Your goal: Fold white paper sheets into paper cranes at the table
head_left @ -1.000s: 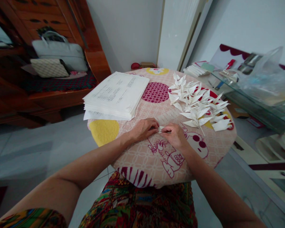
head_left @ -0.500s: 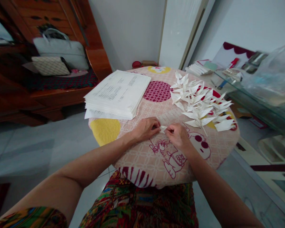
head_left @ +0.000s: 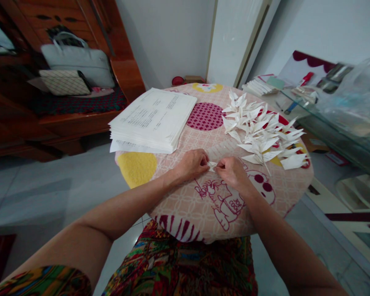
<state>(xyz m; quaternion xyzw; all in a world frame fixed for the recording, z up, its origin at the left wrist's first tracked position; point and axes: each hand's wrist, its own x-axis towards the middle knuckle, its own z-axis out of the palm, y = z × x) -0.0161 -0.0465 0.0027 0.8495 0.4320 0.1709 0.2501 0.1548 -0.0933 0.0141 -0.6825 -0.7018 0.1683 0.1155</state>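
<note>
A small white folded paper piece [head_left: 211, 165] lies between my two hands on the round table [head_left: 283, 193] with its pink patterned cloth. My left hand [head_left: 193, 163] pinches the paper's left side with curled fingers. Closed on its right side is my right hand [head_left: 232, 171]. Both hands rest on the cloth near the table's middle. Most of the paper is hidden by my fingers.
Several white folded paper cranes [head_left: 262, 133] are heaped at the table's right. A thick stack of printed sheets [head_left: 154, 120] lies at its left. A wooden bench with bags [head_left: 74, 65] stands far left. A glass shelf [head_left: 336, 131] juts in at the right.
Both hands have stayed together on the small paper, with only slight finger movement. The view has shifted a little.
</note>
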